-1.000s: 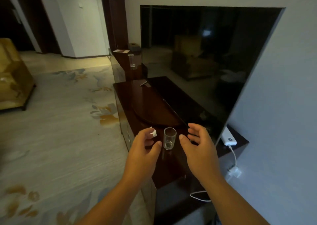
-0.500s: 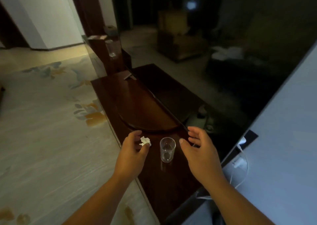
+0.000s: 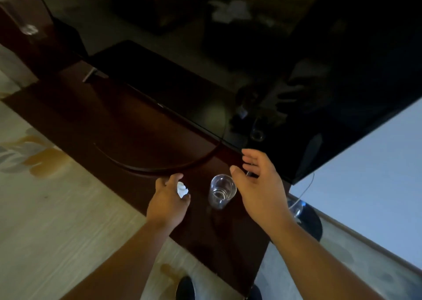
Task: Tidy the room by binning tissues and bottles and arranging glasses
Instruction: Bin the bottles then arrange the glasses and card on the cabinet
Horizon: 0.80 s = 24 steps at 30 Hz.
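Observation:
A clear drinking glass [image 3: 222,191] stands upright on the dark wooden cabinet top [image 3: 127,126], between my two hands. My left hand [image 3: 168,201] is curled around a small crumpled white tissue [image 3: 182,189], a short way left of the glass. My right hand [image 3: 259,185] is spread with fingers apart just right of the glass, its thumb close to the rim, holding nothing. A second glass [image 3: 21,21] stands far off at the top left on a further cabinet.
A large black TV screen [image 3: 262,59] leans over the cabinet directly behind my right hand. A white cable [image 3: 303,192] hangs past the cabinet's right end. Patterned carpet [image 3: 45,208] lies to the left. My dark shoes [image 3: 185,288] show at the bottom.
The view has tilted down and moved closer to the cabinet. My right hand has closed in on the glass. My left hand still holds the tissue.

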{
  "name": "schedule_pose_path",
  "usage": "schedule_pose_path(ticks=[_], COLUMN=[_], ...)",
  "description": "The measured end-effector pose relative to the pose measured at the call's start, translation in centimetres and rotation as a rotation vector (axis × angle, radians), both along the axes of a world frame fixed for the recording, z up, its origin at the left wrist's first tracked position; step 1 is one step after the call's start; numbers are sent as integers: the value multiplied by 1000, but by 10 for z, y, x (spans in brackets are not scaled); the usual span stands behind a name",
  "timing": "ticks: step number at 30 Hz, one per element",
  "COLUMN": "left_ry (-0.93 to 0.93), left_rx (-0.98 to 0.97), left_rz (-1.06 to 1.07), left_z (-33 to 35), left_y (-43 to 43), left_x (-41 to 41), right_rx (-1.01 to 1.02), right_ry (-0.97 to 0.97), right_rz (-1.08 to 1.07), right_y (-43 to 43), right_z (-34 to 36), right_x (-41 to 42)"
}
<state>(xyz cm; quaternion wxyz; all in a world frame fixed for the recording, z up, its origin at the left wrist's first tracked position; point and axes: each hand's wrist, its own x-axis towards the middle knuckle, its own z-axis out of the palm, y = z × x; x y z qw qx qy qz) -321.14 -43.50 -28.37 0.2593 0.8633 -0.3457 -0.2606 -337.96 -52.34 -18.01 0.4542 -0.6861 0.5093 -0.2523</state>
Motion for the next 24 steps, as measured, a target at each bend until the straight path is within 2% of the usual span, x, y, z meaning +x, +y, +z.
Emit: schedule_pose_path(ticks=[6, 11, 17, 24], left_ry=[-55, -64, 53, 73], left_rx=[141, 164, -15, -203], left_rz=[-135, -106, 24, -58], left_z=[-27, -37, -13, 49], left_y=[-3, -3, 12, 33], left_x=[6, 10, -12, -97], right_rx=[17, 1, -19, -34], right_ry=[24, 38, 34, -56], right_rz=[-60, -99, -106, -75], right_y=[10, 17, 25, 42], right_z=[-9, -11, -8, 6], right_x=[4, -5, -27, -82])
